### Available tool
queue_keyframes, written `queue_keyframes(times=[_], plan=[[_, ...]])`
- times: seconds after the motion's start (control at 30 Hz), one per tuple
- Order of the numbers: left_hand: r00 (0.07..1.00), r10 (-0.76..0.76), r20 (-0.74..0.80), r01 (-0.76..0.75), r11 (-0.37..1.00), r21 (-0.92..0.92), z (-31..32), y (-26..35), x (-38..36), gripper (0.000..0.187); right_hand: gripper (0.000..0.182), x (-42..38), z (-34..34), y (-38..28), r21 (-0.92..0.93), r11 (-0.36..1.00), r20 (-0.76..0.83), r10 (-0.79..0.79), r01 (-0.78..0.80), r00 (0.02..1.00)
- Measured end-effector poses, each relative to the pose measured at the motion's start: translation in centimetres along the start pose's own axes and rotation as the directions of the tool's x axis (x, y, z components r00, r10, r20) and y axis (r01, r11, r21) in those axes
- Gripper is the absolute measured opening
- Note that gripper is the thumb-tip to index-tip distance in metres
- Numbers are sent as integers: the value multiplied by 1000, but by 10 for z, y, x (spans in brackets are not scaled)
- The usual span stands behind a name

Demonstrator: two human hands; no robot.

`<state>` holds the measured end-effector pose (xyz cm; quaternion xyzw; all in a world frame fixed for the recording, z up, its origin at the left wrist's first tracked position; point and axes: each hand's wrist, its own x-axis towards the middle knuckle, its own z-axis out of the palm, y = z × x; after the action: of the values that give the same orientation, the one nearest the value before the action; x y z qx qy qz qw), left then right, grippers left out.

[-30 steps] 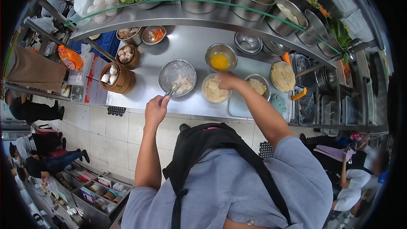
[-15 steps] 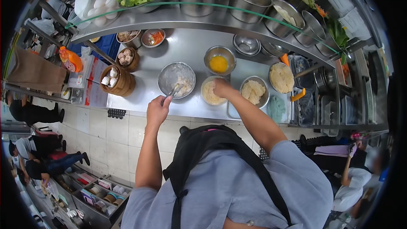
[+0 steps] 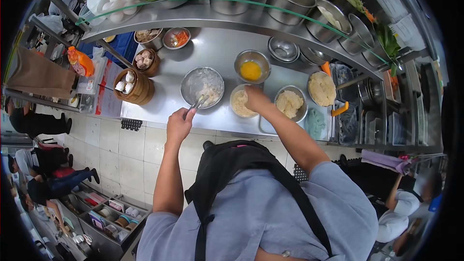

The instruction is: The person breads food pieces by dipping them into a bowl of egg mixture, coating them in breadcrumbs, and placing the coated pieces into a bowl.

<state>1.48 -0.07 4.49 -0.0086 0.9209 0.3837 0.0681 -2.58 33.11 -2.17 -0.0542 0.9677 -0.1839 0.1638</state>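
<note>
My left hand [image 3: 180, 123] is closed around metal tongs [image 3: 196, 102], whose tips reach into a steel bowl [image 3: 189, 90] dusted with white flour. A pale, floury lump [image 3: 209, 95] lies at the tips. My right hand [image 3: 257, 99] is bunched over the right side of a bowl of breadcrumbs [image 3: 239, 105]; its fingertips are hidden, and I cannot make out what they hold. Just behind stands a steel bowl with beaten egg [image 3: 251, 70]. To the right are a bowl of more crumbs [image 3: 289, 104] and a round container of crumbs [image 3: 322, 90].
Bamboo steamers [image 3: 137, 94] with dumplings stand at the left. A bowl of shredded carrot [image 3: 177, 38] sits farther back. Above the counter, a shelf [image 3: 193, 18] carries eggs, broccoli and several steel pots. A green cloth [image 3: 316, 124] lies at the right. Other people are at both sides.
The view has shifted slightly. My left hand still grips the tongs in the floury bowl, and my right hand stays at the breadcrumbs with a slight shift in pose.
</note>
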Motion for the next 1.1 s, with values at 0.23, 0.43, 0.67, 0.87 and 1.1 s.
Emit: queue_keyframes(times=[0.23, 0.43, 0.67, 0.87, 1.1], plan=[[1000, 1, 2, -1, 1000, 1, 0, -3, 3, 46, 30, 8, -44, 6, 234, 972, 85, 10, -30, 996], [1000, -2, 4, 2, 1000, -17, 3, 1, 4, 47, 36, 20, 44, 19, -30, 1000, 253, 7, 0, 967], [999, -25, 30, 24, 999, 22, -4, 6, 5, 46, 39, 14, 16, -9, 41, 999, 280, 8, -20, 960], [996, -74, 49, 71, 996, 55, -7, 0, 1, 45, 44, -4, 48, -5, -186, 982, -101, 3, -22, 995], [1000, -14, -12, 14, 1000, 15, -3, -9, 0, 45, 31, 18, -35, 9, 32, 998, 192, -54, 49, 980]])
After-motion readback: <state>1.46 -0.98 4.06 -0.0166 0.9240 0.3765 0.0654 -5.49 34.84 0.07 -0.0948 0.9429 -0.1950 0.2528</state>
